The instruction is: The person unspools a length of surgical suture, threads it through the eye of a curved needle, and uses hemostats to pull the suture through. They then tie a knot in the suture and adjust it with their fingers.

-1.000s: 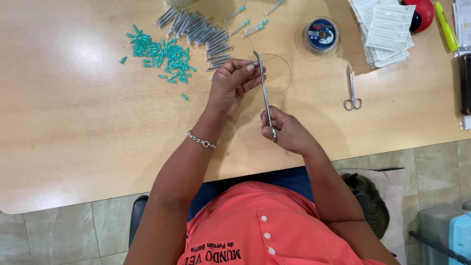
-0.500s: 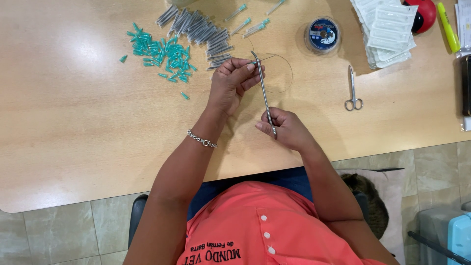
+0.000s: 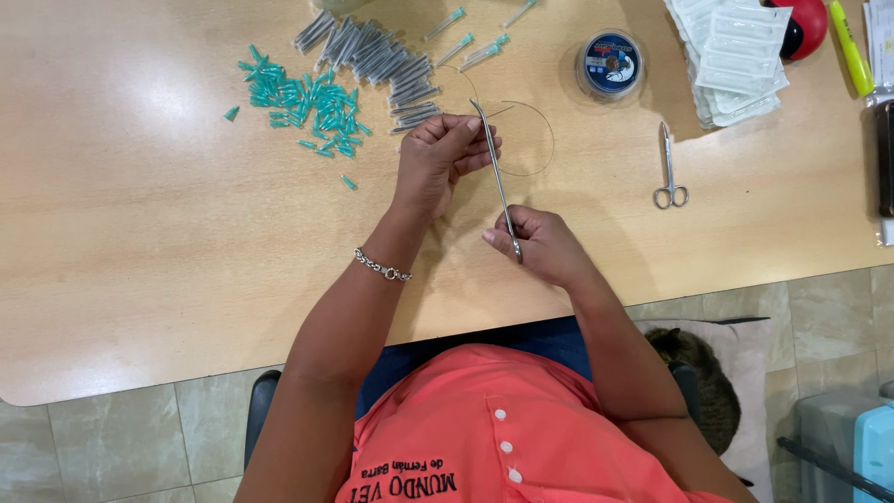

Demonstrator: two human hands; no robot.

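the right hand (image 3: 545, 244) has its fingers curled shut around the ring end of a long thin metal needle holder (image 3: 496, 177), whose handles are hidden inside the grip. the tool slants up and away across the wooden table (image 3: 140, 242) to the left hand (image 3: 440, 158). there the left fingers are pinched closed at the tool's tip, and whatever they pinch is too small to make out; it may be the end of the thin dark thread (image 3: 535, 140) that loops in a wide ring on the table just beyond the knuckles. the thread is so fine that part of its curve fades into the wood grain. a silver bracelet (image 3: 382, 268) sits on the left wrist.

farther out, a heap of grey caps (image 3: 372, 51) lies beside a scatter of teal needle hubs (image 3: 303, 98), and a few capped needles (image 3: 466, 45) lie apart at the top edge, some cut off by the frame. a round blue thread spool (image 3: 610, 63) stands near the loop. small scissors (image 3: 670, 172) lie well to the right of the hands. a stack of clear sealed packets (image 3: 736, 56), a red ball (image 3: 808, 23) and a yellow marker (image 3: 852, 47) are cropped at the corner.
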